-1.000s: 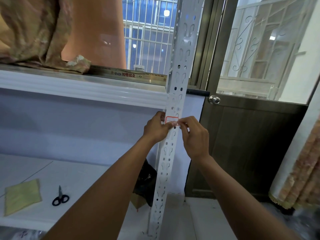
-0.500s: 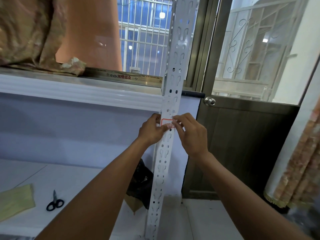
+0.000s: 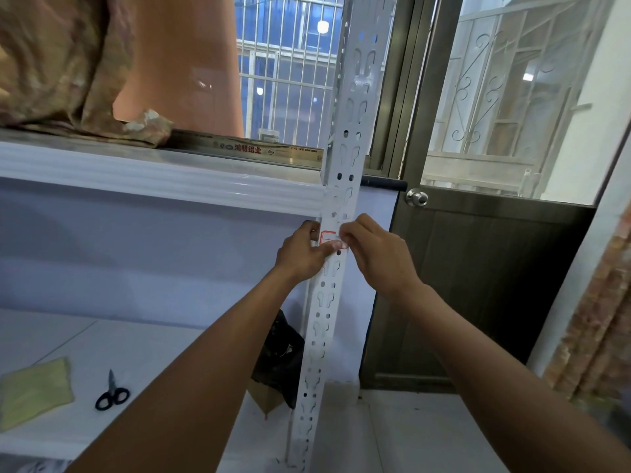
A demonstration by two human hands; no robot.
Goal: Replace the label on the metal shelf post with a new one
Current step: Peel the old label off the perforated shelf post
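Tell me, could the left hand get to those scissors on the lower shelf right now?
Probably yes. The scissors lie in the open on the white shelf, with nothing over them. But the left hand is at the label on the post, so it would have to let go first.

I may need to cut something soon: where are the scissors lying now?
In the head view, the scissors lie low on the left, on the white shelf, just right of the yellow cloth.

The hands (image 3: 345,254) cover most of the label (image 3: 327,236).
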